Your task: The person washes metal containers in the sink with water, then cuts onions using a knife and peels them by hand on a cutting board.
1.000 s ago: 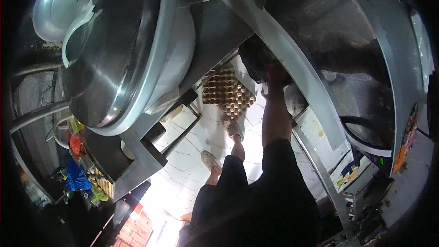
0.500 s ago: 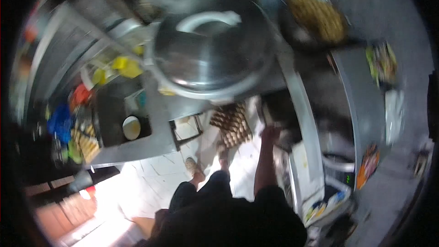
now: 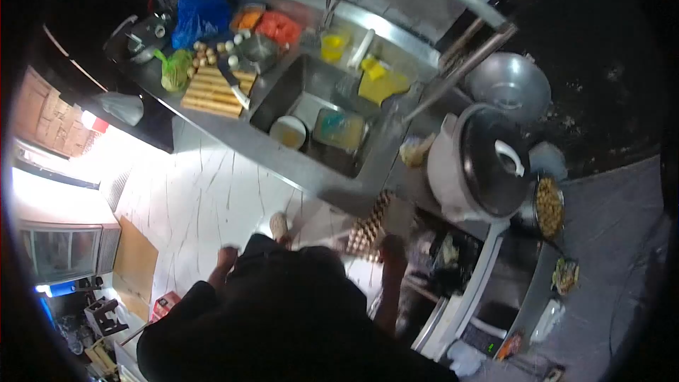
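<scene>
Below the steel tabletop (image 3: pixel 283 167), near its front edge, I see the right hand (image 3: pixel 392 247) at the lower end of a flat, grey-brown piece (image 3: pixel 399 216); hand and piece overlap from my view and both are blurred, so I cannot tell whether the grip is closed on it, resting against it or merely in front of it. Just beside them, toward the left, the stacked egg trays (image 3: pixel 368 235) lie low near the floor (image 3: pixel 205 170); on the other side is a dark space with a pale bundle (image 3: pixel 448 251) in it. Out by the left hip, well apart from all this, the left hand (image 3: pixel 226 257) hangs over the floor; I make out nothing in it, though its grip is too small for me to call wide or narrow.

Good handling here, as I judge it, means settling the right hand's fingers squarely on the flat piece before any load goes on; I would guide it slowly, clear of the tabletop's edge, because the gap down there looks tight; the trays look light and easily knocked, so the wrist should pass wide of them; the left hand could steady the far side if the piece swings; above, the lidded pot (image 3: pixel 447 170) sits close to the edge, so I would avoid any upward bump.
</scene>
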`<state>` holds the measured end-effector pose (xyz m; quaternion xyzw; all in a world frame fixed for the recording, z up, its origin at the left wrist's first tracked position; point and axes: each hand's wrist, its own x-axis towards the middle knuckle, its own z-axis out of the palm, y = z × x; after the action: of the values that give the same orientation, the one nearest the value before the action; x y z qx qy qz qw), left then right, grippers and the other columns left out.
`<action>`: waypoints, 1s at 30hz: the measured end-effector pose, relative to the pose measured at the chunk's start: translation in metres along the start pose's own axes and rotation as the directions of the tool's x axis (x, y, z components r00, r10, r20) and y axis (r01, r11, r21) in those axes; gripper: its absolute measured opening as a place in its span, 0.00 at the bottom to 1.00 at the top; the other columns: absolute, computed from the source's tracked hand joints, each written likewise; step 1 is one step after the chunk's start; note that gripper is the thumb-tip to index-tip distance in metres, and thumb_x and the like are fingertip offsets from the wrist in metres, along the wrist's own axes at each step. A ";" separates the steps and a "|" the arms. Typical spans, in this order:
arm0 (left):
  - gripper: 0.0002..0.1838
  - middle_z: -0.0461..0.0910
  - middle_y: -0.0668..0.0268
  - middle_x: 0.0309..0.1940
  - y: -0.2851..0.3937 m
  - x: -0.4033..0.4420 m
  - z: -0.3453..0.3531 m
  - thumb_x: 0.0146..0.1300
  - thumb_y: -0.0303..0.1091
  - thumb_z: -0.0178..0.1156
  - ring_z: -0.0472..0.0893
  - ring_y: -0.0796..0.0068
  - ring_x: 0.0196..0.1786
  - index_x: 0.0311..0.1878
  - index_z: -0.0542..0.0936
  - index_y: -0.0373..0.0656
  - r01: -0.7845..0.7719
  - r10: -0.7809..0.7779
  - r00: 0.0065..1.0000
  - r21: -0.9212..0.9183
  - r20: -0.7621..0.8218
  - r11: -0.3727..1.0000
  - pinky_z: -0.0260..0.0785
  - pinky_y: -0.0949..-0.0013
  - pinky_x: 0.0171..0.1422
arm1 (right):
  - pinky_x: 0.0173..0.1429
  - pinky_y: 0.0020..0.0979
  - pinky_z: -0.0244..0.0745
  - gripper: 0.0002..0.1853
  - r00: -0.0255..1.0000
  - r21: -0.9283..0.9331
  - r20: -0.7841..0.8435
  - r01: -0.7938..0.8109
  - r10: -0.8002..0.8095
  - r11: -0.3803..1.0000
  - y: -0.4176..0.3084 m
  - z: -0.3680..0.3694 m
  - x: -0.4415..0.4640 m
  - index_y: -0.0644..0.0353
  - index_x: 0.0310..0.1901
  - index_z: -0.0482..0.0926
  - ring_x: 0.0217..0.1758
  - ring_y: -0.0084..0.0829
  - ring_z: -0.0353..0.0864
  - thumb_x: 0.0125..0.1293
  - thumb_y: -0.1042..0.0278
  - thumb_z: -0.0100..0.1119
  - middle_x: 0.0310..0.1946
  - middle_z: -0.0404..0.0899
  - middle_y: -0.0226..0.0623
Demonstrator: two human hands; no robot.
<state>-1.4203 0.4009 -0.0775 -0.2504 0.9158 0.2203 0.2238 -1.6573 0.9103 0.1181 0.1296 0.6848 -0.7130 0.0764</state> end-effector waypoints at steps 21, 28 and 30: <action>0.23 0.73 0.71 0.24 0.237 0.239 -0.244 0.67 0.52 0.59 0.73 0.76 0.25 0.45 0.80 0.38 0.198 0.134 0.967 -0.970 0.217 0.142 0.65 0.69 0.29 | 0.42 0.34 0.83 0.16 0.914 -0.077 0.394 -0.072 0.097 0.994 -0.130 0.348 0.261 0.61 0.52 0.81 0.40 0.33 0.88 0.74 0.56 0.64 0.46 0.82 0.39; 0.31 0.84 0.53 0.31 0.265 0.311 -0.291 0.66 0.58 0.58 0.85 0.59 0.34 0.42 0.83 0.30 0.167 -0.032 0.977 -0.670 0.209 0.723 0.75 0.58 0.39 | 0.73 0.46 0.77 0.36 0.849 0.846 0.471 -0.511 0.240 0.149 -0.034 0.381 0.550 0.69 0.74 0.61 0.74 0.53 0.71 0.79 0.48 0.56 0.75 0.66 0.53; 0.32 0.86 0.51 0.33 0.259 0.339 -0.268 0.66 0.60 0.59 0.87 0.56 0.37 0.41 0.84 0.30 -0.071 0.143 0.987 -0.605 0.071 0.793 0.76 0.56 0.41 | 0.67 0.44 0.83 0.26 0.881 0.875 0.466 -0.473 0.086 0.107 -0.009 0.398 0.596 0.65 0.66 0.73 0.65 0.47 0.80 0.77 0.54 0.59 0.64 0.78 0.49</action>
<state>-1.9071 0.3419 0.0364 -0.2432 0.7974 0.5249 0.1717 -2.2613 0.5551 -0.0347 0.1668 0.0059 -0.9627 0.2130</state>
